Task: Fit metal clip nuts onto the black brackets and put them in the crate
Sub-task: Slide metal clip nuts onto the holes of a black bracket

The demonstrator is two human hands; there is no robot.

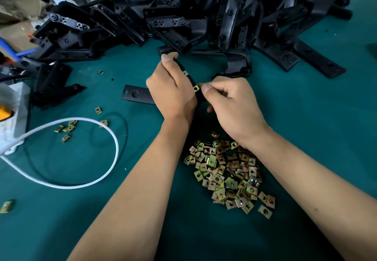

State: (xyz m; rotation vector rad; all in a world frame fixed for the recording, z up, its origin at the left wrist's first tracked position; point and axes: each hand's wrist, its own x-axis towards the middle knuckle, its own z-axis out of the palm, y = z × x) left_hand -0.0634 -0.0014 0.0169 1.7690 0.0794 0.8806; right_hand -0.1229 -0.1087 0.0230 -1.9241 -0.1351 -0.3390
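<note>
1. Work is mid-assembly: the left hand (170, 91) has its fingers curled round a black bracket (188, 77) held above the counter (306, 118), thumb up at the bracket's far end.
2. Right hand (230, 99) meets that grip from the other side, thumb and fingers pinching a clip nut (196, 88) against the bracket's edge; whether the nut is fully seated cannot be told.
3. A second clip nut (185, 73) already sits on the bracket, just beyond the pinch, so this piece looks partly fitted.
4. Supply remains large: a pile of clip nuts (228, 175) lies nearer the person than the grip, under the right wrist, with loose strays (67, 129) well off to the left.
5. Beyond the grip, a heap of black brackets (183, 11) waits, seemingly unfitted.
6. No crate can be made out, so how many finished pieces exist cannot be judged; most of the job appears to be left.
</note>
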